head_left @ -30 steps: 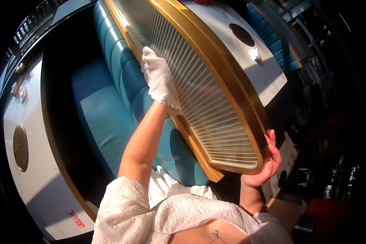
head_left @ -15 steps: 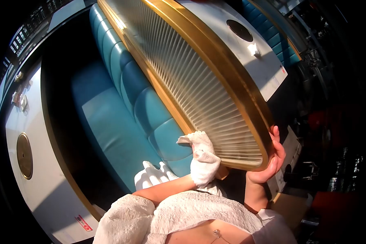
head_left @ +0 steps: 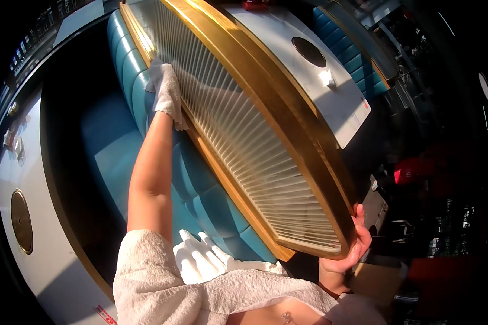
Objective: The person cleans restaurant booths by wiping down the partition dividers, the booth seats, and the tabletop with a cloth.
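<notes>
A white cloth (head_left: 167, 93) covers my left hand (head_left: 162, 100), and its fingers are hidden beneath it. The cloth lies against the wooden ledge (head_left: 219, 157) at the foot of the ribbed glass panel (head_left: 255, 151), near its far end. My left arm reaches forward over the teal padded seat back (head_left: 200, 192). My right hand (head_left: 352, 246) is wrapped round the near corner of the panel's brass-coloured frame (head_left: 295, 149), fingers on the outer side.
On the left stands a white table (head_left: 24, 168) with a round metal disc (head_left: 21, 221) and small items. Beyond the panel, another white table (head_left: 341, 108) carries a crumpled white tissue (head_left: 326, 78). The teal seat (head_left: 114, 157) lies between the left table and the panel.
My left hand has moved forward with the cloth along the ledge, from the panel's near end towards its far end. My right hand still holds the frame corner.
</notes>
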{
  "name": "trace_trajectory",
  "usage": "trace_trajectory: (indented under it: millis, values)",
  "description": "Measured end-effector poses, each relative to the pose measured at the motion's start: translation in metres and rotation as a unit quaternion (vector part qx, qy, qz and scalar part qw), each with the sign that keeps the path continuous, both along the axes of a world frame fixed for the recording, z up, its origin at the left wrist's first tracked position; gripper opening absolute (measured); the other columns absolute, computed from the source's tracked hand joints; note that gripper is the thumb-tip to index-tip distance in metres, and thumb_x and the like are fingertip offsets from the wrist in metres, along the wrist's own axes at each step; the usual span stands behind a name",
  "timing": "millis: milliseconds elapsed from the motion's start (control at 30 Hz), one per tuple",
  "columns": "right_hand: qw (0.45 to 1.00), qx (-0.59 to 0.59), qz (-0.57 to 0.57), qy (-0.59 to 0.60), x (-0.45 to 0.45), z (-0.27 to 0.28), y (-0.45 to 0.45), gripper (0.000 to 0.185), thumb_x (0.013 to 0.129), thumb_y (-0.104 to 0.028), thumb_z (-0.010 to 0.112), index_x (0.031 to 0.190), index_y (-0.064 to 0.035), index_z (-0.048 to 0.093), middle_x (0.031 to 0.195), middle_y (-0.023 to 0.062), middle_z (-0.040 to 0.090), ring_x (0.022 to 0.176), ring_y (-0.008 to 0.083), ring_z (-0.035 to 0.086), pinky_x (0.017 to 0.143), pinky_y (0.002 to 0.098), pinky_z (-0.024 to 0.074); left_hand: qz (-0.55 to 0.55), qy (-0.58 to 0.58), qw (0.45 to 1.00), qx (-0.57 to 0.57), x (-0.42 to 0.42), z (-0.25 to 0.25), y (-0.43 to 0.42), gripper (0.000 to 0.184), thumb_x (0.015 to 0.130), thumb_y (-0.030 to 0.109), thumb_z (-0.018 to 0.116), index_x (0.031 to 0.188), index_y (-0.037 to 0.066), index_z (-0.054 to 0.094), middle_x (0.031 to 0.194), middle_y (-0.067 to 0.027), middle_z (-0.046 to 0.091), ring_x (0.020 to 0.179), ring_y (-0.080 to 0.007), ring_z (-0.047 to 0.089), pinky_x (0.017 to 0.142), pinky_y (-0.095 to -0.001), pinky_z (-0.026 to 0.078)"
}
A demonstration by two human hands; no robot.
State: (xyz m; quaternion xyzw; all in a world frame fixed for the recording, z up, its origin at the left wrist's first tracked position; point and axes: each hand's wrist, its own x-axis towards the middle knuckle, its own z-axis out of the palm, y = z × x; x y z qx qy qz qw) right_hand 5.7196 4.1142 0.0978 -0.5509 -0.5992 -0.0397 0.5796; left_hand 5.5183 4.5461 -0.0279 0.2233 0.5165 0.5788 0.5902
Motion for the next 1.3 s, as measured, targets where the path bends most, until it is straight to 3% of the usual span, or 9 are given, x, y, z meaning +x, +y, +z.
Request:
trace_trajectory:
  millis: [100, 133, 333, 533, 667, 867, 933, 1167, 1300]
  values:
    - [0.992, -0.059, -0.048, -0.1, 0.011, -0.001, -0.004, 0.033, 0.088, -0.022, 0.023, 0.108, -0.0012, 0.038, 0.1, 0.0198, 0.059, 0.117, 0.0407, 0.045, 0.105, 0.0515, 0.0303, 0.033, 0.075, 0.995, 0.052, -0.007, 0.006, 0.044, 0.03, 0.088, 0.024, 0.036, 0.104, 0.011, 0.058, 0.078, -0.0019, 0.059, 0.076, -0.0147, 0.058, 0.065, -0.0261, 0.046]
    - [0.992, -0.061, -0.048, -0.101, 0.011, -0.004, -0.009, 0.033, 0.089, -0.023, 0.022, 0.108, -0.0016, 0.037, 0.1, 0.0193, 0.059, 0.117, 0.0409, 0.045, 0.105, 0.052, 0.0305, 0.095, 0.273, 0.957, 0.034, -0.01, -0.017, 0.072, 0.03, 0.087, 0.022, 0.039, 0.102, 0.008, 0.06, 0.079, -0.0039, 0.061, 0.07, -0.018, 0.059, 0.061, -0.0291, 0.047]
    - [0.995, -0.037, -0.019, -0.094, 0.02, -0.008, -0.01, 0.033, 0.088, -0.022, 0.024, 0.107, 0.0002, 0.038, 0.102, 0.0197, 0.059, 0.117, 0.0419, 0.045, 0.105, 0.0522, 0.0314, 0.043, 0.167, 0.979, 0.109, -0.015, -0.009, 0.113, 0.044, 0.088, 0.036, 0.044, 0.101, -0.003, 0.062, 0.095, -0.0133, 0.066, 0.074, -0.0234, 0.062, 0.064, -0.0353, 0.049]
    - [1.0, 0.009, 0.009, 0.011, 0.005, -0.005, 0.002, 0.039, 0.087, -0.024, 0.025, 0.103, 0.0048, 0.047, 0.112, 0.0263, 0.053, 0.119, 0.0422, 0.045, 0.104, 0.0519, 0.0329, 0.05, 0.044, 0.98, 0.187, 0.049, 0.103, -0.073, 0.047, 0.096, 0.035, 0.035, 0.132, 0.005, 0.039, 0.131, -0.0141, 0.042, 0.121, -0.0247, 0.038, 0.099, -0.0345, 0.031]
    - [1.0, -0.008, 0.021, 0.014, 0.006, -0.001, 0.003, 0.038, 0.087, -0.022, 0.026, 0.107, 0.0035, 0.045, 0.119, 0.0283, 0.05, 0.121, 0.04, 0.043, 0.105, 0.0498, 0.0314, 0.065, 0.338, 0.851, 0.396, 0.108, 0.115, -0.256, 0.052, 0.092, 0.022, 0.045, 0.137, 0.002, 0.029, 0.138, -0.0169, 0.032, 0.128, -0.0246, 0.03, 0.107, -0.0313, 0.023]
    - [0.999, 0.027, 0.034, 0.033, 0.001, 0.002, 0.007, 0.037, 0.09, -0.021, 0.031, 0.116, 0.0036, 0.039, 0.115, 0.0238, 0.054, 0.117, 0.0391, 0.047, 0.1, 0.0476, 0.0373, -0.52, 0.185, 0.695, 0.461, 0.107, 0.103, -0.325, 0.036, 0.083, 0.029, 0.06, 0.109, 0.005, 0.057, 0.109, -0.0139, 0.056, 0.105, -0.0284, 0.051, 0.093, -0.0379, 0.039]
    - [0.996, 0.02, -0.022, 0.086, 0.001, -0.011, 0.0, 0.037, 0.091, -0.022, 0.034, 0.118, 0.0027, 0.04, 0.116, 0.0223, 0.053, 0.115, 0.0358, 0.049, 0.098, 0.0462, 0.0386, 0.087, 0.377, 0.659, 0.645, 0.124, 0.112, -0.339, 0.031, 0.074, 0.024, 0.062, 0.105, 0.016, 0.059, 0.112, -0.0114, 0.058, 0.101, -0.0316, 0.054, 0.092, -0.0488, 0.036]
    - [0.997, 0.052, 0.038, 0.039, 0.005, -0.009, 0.005, 0.04, 0.089, -0.021, 0.031, 0.121, 0.0033, 0.034, 0.11, 0.0251, 0.056, 0.115, 0.0363, 0.049, 0.104, 0.0483, 0.0305, 0.058, 0.375, 0.583, 0.718, 0.079, 0.116, -0.219, 0.046, 0.072, 0.051, 0.053, 0.085, 0.008, 0.064, 0.09, -0.01, 0.055, 0.081, -0.0281, 0.051, 0.079, -0.0412, 0.034]
    - [0.999, 0.024, 0.023, 0.024, 0.004, -0.007, 0.001, 0.039, 0.088, -0.021, 0.028, 0.12, 0.001, 0.034, 0.104, 0.0244, 0.058, 0.117, 0.0375, 0.046, 0.105, 0.0493, 0.0304, 0.122, 0.387, 0.599, 0.69, 0.046, 0.112, -0.105, 0.026, 0.072, 0.022, 0.063, 0.093, 0.006, 0.061, 0.095, -0.0142, 0.055, 0.096, -0.0332, 0.051, 0.091, -0.0449, 0.036]
